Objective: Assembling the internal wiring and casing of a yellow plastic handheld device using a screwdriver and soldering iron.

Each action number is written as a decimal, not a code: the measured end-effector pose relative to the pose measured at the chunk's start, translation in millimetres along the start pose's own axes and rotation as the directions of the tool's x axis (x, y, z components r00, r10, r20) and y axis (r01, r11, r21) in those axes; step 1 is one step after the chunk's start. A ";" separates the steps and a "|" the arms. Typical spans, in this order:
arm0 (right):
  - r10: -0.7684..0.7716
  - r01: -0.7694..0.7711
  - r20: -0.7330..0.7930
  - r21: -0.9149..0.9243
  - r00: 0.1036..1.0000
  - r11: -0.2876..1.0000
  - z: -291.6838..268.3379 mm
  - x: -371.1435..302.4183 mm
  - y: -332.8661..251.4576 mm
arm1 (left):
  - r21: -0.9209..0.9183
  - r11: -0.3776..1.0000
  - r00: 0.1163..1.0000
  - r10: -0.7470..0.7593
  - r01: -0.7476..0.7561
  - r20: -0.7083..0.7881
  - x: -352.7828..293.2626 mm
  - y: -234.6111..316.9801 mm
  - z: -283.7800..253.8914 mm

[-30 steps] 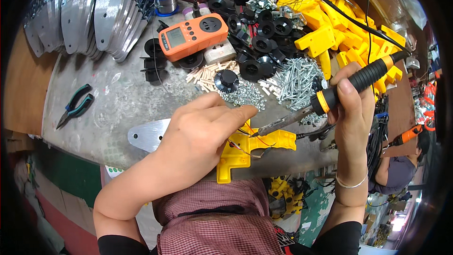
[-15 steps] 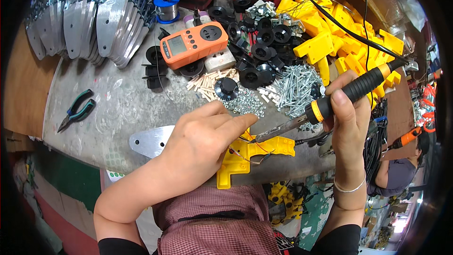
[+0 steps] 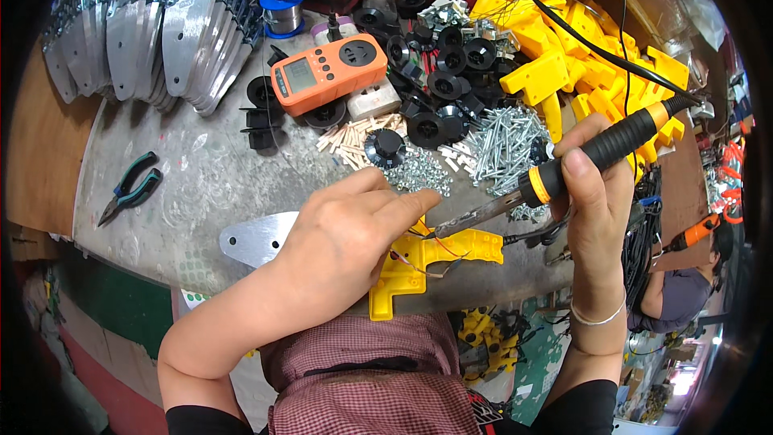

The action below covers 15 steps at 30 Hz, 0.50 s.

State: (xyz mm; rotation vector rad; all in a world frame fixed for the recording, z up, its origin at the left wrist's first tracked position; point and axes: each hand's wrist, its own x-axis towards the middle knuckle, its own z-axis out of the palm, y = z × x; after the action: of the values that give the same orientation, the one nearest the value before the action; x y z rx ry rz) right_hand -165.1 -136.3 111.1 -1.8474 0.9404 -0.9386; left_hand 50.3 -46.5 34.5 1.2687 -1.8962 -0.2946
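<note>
My right hand is closed around the black and yellow handle of a soldering iron, whose tip points down-left to the wires. Under the tip lies an open yellow plastic housing with thin wires across it, at the bench's near edge. My left hand covers the housing's left part. Its fingers are bent, with the index finger reaching close to the iron's tip; what they pinch is hidden. From beneath that hand a flat metal blade with holes sticks out to the left.
Pliers lie at left. An orange meter and a solder spool stand farther back. Beyond my hands are black knobs, screws and yellow housings. Blade stacks fill the back left. Another person sits at far right.
The soldering iron's tip has shifted very slightly up-left over the housing. Both hands otherwise keep almost the same place and grip.
</note>
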 end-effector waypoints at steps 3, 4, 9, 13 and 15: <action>0.006 -0.006 -0.016 -0.010 1.000 1.000 -2.0 -0.4 1.3 | -0.006 1.000 1.000 -0.016 0.015 -0.019 0.2 0.9 -3.5; 0.002 -0.002 -0.023 -0.007 1.000 1.000 -2.7 -0.6 1.9 | -0.011 1.000 0.999 -0.020 0.019 -0.048 0.1 1.8 -5.4; 0.014 -0.014 -0.015 -0.031 1.000 0.999 -5.6 -0.6 2.1 | 0.008 0.997 0.995 -0.072 0.072 -0.072 -2.8 9.0 -19.4; 0.005 -0.006 -0.022 -0.046 1.000 0.999 -6.9 -1.6 1.0 | 0.030 0.990 0.989 -0.139 0.140 -0.057 -9.1 11.8 -28.5; -0.001 0.000 -0.027 -0.039 1.000 0.999 -6.1 -1.5 -0.6 | 0.041 0.988 0.988 -0.143 0.146 -0.061 -13.0 13.5 -30.0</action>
State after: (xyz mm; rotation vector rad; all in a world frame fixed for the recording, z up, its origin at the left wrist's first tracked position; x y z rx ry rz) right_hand -170.9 -136.8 113.5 -1.8724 0.9808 -0.9538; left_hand 65.4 -22.0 55.1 1.4338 -1.7745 -0.2887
